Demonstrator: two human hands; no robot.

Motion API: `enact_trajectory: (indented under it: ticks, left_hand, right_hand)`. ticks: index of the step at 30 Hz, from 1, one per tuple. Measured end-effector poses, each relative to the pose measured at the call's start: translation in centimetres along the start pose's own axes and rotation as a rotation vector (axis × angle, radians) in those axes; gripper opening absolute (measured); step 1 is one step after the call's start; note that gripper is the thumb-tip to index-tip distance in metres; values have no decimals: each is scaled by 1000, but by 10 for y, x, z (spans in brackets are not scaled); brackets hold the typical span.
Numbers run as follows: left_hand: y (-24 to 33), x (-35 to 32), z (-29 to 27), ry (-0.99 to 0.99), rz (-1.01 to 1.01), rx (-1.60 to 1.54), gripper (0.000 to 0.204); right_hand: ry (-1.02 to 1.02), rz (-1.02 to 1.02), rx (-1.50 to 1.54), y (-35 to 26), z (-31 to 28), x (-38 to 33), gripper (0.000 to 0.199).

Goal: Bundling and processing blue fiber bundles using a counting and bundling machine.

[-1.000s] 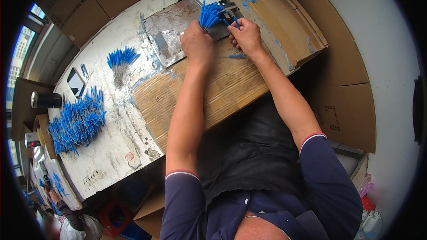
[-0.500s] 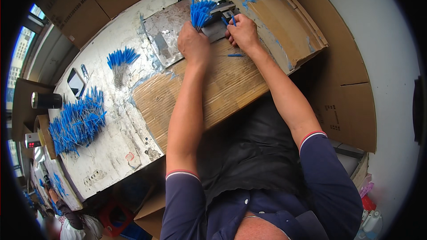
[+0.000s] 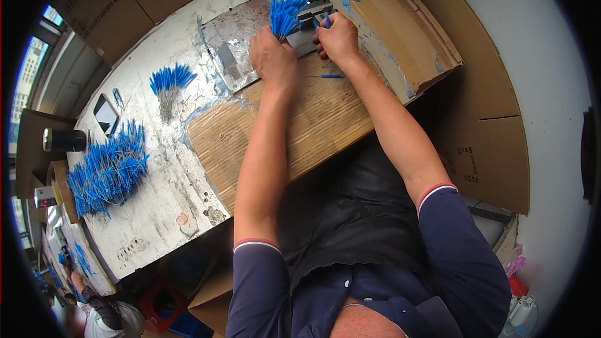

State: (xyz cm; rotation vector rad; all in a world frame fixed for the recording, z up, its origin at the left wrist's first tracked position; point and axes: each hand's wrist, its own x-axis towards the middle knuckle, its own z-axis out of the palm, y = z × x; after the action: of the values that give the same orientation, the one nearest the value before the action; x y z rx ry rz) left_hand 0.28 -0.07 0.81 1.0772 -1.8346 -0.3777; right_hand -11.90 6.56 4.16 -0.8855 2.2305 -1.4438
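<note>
My left hand (image 3: 273, 55) is closed around a fanned bundle of thin grey wire-like pieces with blue ends (image 3: 285, 15), the blue ends pointing up and away from me. Close beside it, my right hand (image 3: 338, 39) pinches a blue-ended piece (image 3: 327, 21) at a small metal fixture (image 3: 315, 11). A second dark blue tip shows near those fingers; whether they hold it too I cannot tell. One loose blue-ended piece (image 3: 332, 76) lies on the corrugated cardboard (image 3: 300, 112) below my right hand.
On the white table (image 3: 169, 175) to the left are a small pile (image 3: 170, 84) and a larger pile (image 3: 107, 166) of blue-ended pieces, a phone (image 3: 106, 114) and a dark cylinder (image 3: 64, 140). A cardboard box (image 3: 400, 31) stands right of the fixture. Another person's arm (image 3: 79, 283) shows at lower left.
My right hand has shifted slightly up and left at the fixture with the blue-ended piece. My left hand still holds the bundle, which has moved up a little.
</note>
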Motion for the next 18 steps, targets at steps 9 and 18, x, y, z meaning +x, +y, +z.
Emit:
enact_trajectory:
  ticks: [9, 18]
  left_hand:
    - [4, -3, 1, -112, 38, -12, 17]
    - [2, -4, -1, -109, 100, 20, 16]
  right_hand:
    - [107, -150, 73, 26, -8, -7, 30]
    - [135, -378, -543, 31, -29, -36, 23]
